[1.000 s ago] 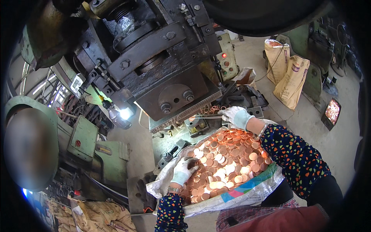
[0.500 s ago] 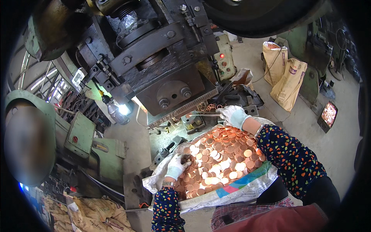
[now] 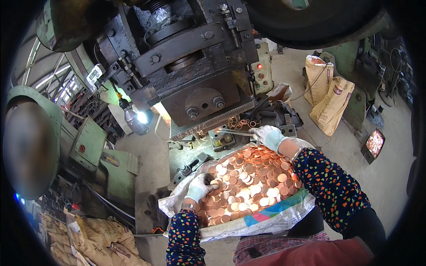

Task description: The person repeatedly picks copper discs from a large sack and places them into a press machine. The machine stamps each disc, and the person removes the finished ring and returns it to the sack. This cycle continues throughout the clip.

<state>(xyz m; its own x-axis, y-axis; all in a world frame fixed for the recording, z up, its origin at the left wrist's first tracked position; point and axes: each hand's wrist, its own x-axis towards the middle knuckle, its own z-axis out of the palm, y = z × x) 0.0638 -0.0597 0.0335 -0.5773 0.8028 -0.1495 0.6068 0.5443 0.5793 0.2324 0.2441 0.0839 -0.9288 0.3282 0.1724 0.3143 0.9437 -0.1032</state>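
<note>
My left hand (image 3: 199,187), in a white glove with darkened fingertips, is at the left side of a heap of round copper discs (image 3: 257,177). Its thumb and fingers close on a copper disc (image 3: 214,182). The discs fill an open white woven sack (image 3: 279,216) in front of me. Above the far edge of the heap, my gloved right hand (image 3: 268,136) grips a pair of long metal tweezers (image 3: 235,132). Their tips point left, into the lit space under the press head (image 3: 202,106). What lies at the tips is too small to make out.
Copper rings (image 3: 248,123) lie beside the press's lower die. A lit lamp (image 3: 135,119) hangs left of the press head. Paper sacks (image 3: 333,104) stand on the floor at the right, and more brown sacks (image 3: 106,241) lie at the lower left. A control box (image 3: 262,71) shows a red light.
My left hand's fingers have opened out from a tighter curl, and a disc now shows at the fingertips. My right hand keeps the tweezers at the press. The whole view has shifted slightly.
</note>
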